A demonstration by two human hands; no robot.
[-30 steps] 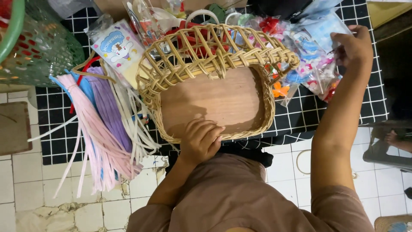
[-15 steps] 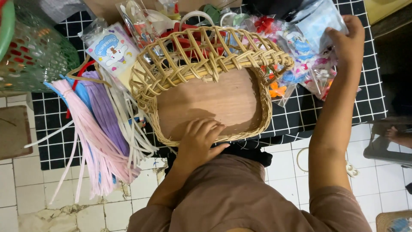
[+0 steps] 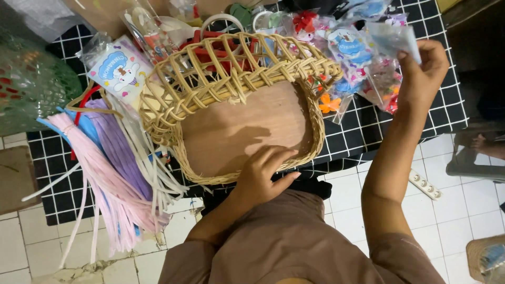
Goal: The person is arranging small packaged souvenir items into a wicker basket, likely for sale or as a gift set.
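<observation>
Home craft corner: checkered cloth (image 3: pixel 368 131), trinket packets (image 3: pixel 352 58), worn floor tiles (image 3: pixel 31 247).

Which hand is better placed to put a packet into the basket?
The right hand: it already pinches a clear packet just beyond the wicker basket. The left hand rests on the basket's near rim, seemingly steadying it.
</observation>
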